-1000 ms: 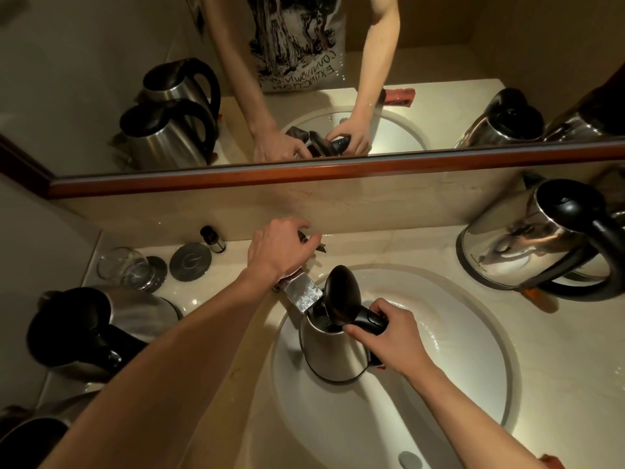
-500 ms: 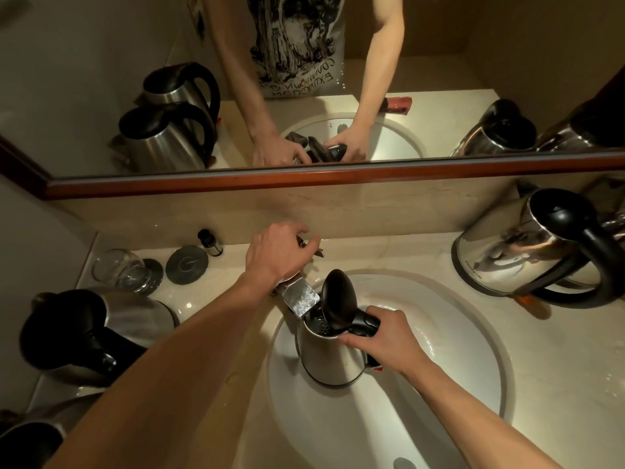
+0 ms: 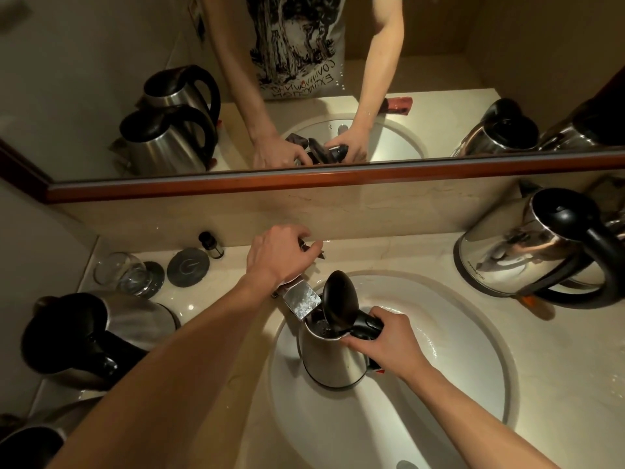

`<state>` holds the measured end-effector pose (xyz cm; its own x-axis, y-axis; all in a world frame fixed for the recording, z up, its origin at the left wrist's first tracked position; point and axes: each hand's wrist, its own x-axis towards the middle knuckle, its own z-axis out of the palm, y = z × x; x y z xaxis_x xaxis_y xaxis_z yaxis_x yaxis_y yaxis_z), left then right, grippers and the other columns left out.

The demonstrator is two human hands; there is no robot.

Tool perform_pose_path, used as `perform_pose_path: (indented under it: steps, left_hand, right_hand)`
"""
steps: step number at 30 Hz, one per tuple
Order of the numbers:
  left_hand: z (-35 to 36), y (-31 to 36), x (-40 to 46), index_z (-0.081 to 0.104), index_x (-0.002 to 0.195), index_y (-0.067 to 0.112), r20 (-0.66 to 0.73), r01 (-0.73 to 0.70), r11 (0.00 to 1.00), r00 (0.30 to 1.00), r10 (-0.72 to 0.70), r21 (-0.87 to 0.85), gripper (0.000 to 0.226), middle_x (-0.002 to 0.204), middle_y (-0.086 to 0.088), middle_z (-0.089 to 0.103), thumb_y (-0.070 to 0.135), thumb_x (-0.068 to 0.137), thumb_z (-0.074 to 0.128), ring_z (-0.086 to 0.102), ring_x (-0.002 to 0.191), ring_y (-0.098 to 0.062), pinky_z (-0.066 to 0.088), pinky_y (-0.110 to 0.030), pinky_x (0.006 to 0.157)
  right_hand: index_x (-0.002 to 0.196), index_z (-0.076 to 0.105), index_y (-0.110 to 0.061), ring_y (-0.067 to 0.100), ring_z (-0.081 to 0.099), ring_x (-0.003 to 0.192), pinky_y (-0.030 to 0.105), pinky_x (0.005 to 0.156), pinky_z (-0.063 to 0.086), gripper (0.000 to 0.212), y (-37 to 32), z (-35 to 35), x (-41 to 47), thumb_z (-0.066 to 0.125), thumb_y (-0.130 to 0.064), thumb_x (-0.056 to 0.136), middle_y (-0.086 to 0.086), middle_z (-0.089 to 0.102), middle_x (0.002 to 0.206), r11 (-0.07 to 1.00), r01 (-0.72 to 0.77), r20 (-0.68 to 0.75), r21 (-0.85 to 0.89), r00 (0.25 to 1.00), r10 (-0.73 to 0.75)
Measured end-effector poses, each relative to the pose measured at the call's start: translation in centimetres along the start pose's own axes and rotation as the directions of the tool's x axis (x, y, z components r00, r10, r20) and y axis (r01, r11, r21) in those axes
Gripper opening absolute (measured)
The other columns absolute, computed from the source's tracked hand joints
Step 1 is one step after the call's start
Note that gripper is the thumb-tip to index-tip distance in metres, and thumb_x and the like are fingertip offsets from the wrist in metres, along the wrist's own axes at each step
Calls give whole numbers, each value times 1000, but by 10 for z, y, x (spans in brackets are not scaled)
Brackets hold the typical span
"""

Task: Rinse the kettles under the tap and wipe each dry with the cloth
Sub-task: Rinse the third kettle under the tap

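A small steel kettle (image 3: 329, 358) stands in the white sink (image 3: 473, 350) with its black lid (image 3: 340, 304) flipped up, its mouth right under the chrome tap spout (image 3: 302, 298). My right hand (image 3: 382, 340) grips the kettle's black handle. My left hand (image 3: 279, 253) is curled over the tap lever behind the spout. Water shows inside the kettle mouth. Another steel kettle (image 3: 537, 245) stands on the counter at the right, and one (image 3: 91, 336) stands at the left. No cloth is in sight.
A further kettle (image 3: 30, 445) shows at the bottom left corner. A drinking glass (image 3: 120, 274), a round grey coaster (image 3: 187, 267) and a small dark bottle (image 3: 211, 244) sit at the back left. A mirror with a wooden frame (image 3: 304, 179) runs along the back wall.
The kettle has shifted slightly left under the spout while my right hand keeps its grip. My left hand stays on the tap lever.
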<state>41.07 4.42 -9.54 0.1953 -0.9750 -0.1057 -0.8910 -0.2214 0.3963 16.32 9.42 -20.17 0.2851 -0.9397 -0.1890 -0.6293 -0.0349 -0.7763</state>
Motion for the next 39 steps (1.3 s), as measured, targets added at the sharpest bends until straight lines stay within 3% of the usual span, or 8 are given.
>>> perform_pose_path:
  steps: [3, 11, 15, 24, 29, 39]
  left_hand:
    - [0, -1, 0, 69, 123, 28, -3, -4, 1000, 1000, 4, 4, 45, 119, 7, 71, 57, 92, 53, 65, 109, -19, 50, -37, 92]
    - [0, -1, 0, 71, 117, 27, -7, -24, 1000, 1000, 24, 7, 43, 113, 7, 72, 58, 92, 55, 65, 107, -21, 47, -37, 87]
    - [1, -2, 1, 71, 118, 26, -12, -35, 999, 999, 35, 8, 45, 113, 6, 72, 59, 92, 54, 65, 106, -21, 47, -37, 87]
    - [2, -2, 1, 71, 117, 27, -22, -42, 999, 999, 43, 11, 44, 112, 7, 72, 60, 92, 54, 65, 105, -20, 45, -36, 85]
    - [2, -3, 1, 72, 115, 28, -21, -44, 999, 999, 44, 10, 42, 110, 8, 72, 59, 92, 55, 64, 105, -19, 41, -34, 81]
    - [2, -2, 1, 73, 110, 28, -12, -45, 999, 999, 45, 11, 41, 105, 9, 71, 60, 92, 53, 64, 100, -19, 43, -35, 81]
  right_hand:
    - [60, 47, -29, 6, 50, 54, 19, 53, 35, 54, 0, 0, 1, 85, -66, 55, -12, 53, 52, 1000, 21, 1, -4, 1000, -21]
    - [64, 53, -20, 9, 47, 54, 29, 56, 41, 62, 2, 1, 2, 78, -76, 52, -1, 57, 57, 999, 24, 9, -25, 1000, -24]
    - [60, 47, -27, 8, 49, 55, 23, 54, 36, 58, 4, 1, 2, 79, -75, 53, -4, 54, 55, 999, 29, -3, -27, 1000, -29]
    - [61, 48, -25, 10, 47, 54, 24, 54, 36, 58, 2, -1, 3, 77, -74, 51, -1, 56, 57, 999, 13, 6, -44, 1000, -13]
    - [66, 54, -12, 10, 41, 55, 29, 54, 36, 73, 2, -1, 4, 78, -79, 50, 6, 58, 59, 999, -1, 20, -42, 1000, 2]
    - [70, 59, -12, 15, 52, 56, 32, 57, 44, 91, 0, -4, 4, 68, -98, 43, 4, 62, 62, 999, -23, 36, -29, 999, 25]
